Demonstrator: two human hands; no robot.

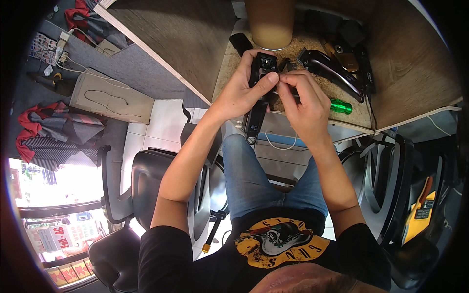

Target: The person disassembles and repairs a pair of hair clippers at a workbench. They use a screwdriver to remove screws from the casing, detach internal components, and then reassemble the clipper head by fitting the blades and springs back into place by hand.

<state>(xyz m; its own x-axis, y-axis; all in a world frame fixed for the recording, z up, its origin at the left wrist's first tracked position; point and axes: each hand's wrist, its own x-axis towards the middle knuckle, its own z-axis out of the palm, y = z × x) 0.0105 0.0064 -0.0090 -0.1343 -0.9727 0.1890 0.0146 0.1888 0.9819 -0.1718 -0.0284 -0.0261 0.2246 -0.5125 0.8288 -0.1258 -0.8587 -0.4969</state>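
A black hair clipper (253,118) is in my left hand (243,93), its opened-up head end (266,62) turned upward and small inner parts showing. My left thumb presses on the clipper's upper part, and the fingers wrap round behind it. Close against that thumb, my right hand (307,100) has its thumb and forefinger pinched together at the clipper's side; what they hold is too small to make out. A green screwdriver handle (340,106) shows just right of my right hand. Its shaft is mostly hidden, and whether the hand touches it I cannot tell.
On the wooden shelf (359,117) lie another dark clipper (332,73) and a bronze-coloured clipper (346,57). A tan cylinder (270,24) stands at the back. Wooden side panels (161,39) flank the shelf. Black chairs (154,190) stand either side of my legs.
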